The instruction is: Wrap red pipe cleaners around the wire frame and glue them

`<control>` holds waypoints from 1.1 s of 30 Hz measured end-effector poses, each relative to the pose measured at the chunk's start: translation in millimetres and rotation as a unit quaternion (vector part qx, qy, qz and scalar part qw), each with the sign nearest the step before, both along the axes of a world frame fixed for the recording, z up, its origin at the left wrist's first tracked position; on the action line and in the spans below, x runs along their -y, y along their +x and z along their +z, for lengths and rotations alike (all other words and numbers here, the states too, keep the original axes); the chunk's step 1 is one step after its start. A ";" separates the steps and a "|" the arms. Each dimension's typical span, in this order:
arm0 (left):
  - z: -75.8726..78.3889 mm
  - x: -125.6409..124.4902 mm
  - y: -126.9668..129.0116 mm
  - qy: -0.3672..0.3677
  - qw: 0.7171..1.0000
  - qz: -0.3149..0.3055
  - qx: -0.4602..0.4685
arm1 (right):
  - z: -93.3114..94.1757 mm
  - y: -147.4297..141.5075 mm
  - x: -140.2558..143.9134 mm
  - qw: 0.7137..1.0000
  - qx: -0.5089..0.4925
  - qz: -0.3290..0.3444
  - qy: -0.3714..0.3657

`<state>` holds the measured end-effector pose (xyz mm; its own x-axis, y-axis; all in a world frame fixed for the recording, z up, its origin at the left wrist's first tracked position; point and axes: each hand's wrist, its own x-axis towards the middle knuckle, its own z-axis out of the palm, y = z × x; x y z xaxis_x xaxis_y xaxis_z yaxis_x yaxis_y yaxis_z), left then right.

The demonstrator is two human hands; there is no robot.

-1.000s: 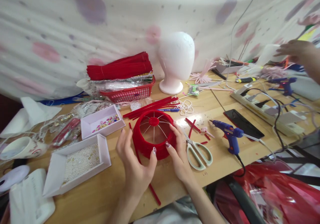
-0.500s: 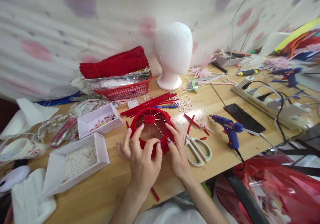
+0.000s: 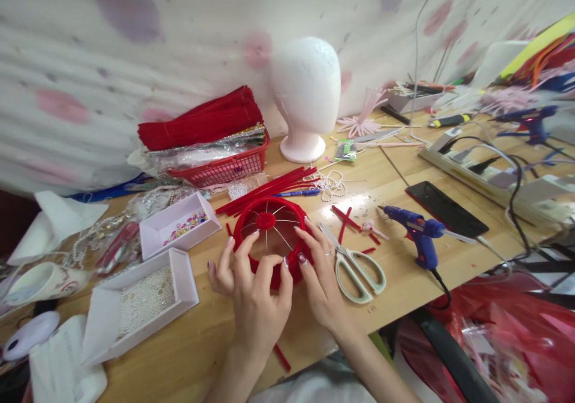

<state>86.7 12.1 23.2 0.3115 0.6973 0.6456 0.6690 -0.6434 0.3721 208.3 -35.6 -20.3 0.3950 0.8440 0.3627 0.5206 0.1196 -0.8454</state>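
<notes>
A round red fuzzy frame (image 3: 242, 216), with thin wire spokes meeting at a small red disc (image 3: 265, 221), is between my hands at the table's front. My left hand (image 3: 258, 286) pinches its near rim between thumb and index finger, the other fingers bent over its left side. My right hand (image 3: 322, 277) grips the right part of the rim, its thumb close to the left fingertips. What lies under the fingertips is hidden. Just right of my right hand lie scissors (image 3: 359, 271) with pale green handles. Red strips (image 3: 269, 187) lie behind the frame.
Behind stand a white foam head (image 3: 308, 91) and a red basket (image 3: 220, 169). White boxes of beads (image 3: 146, 298) and gems (image 3: 182, 226) are at left. A blue glue gun (image 3: 415, 229), phone (image 3: 447, 208) and power strip (image 3: 485, 181) are at right.
The view has shifted slightly. Both hands keep nearly the same hold on the red frame, with only small finger movements.
</notes>
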 end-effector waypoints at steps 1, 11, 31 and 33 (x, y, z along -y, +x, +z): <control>0.3 0.1 -0.2 0.001 1.000 0.000 -0.001 | 0.2 0.4 0.1 1.000 0.003 0.000 -0.001; 0.9 0.1 -0.9 0.012 1.000 -0.002 -0.007 | 1.0 0.2 -0.4 1.000 0.021 -0.006 0.003; -3.7 0.3 -8.4 0.077 0.996 -0.025 -0.043 | 0.1 0.8 -0.8 0.999 0.040 0.002 -0.003; -3.5 0.4 -8.8 0.078 0.996 -0.022 -0.046 | 0.6 0.8 -0.9 0.999 0.039 0.002 -0.005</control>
<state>78.0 11.8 19.6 0.4026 0.5753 0.7120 0.6653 -0.7181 0.2040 209.2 -34.7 -19.7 0.3628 0.8490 0.3841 0.5844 0.1137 -0.8035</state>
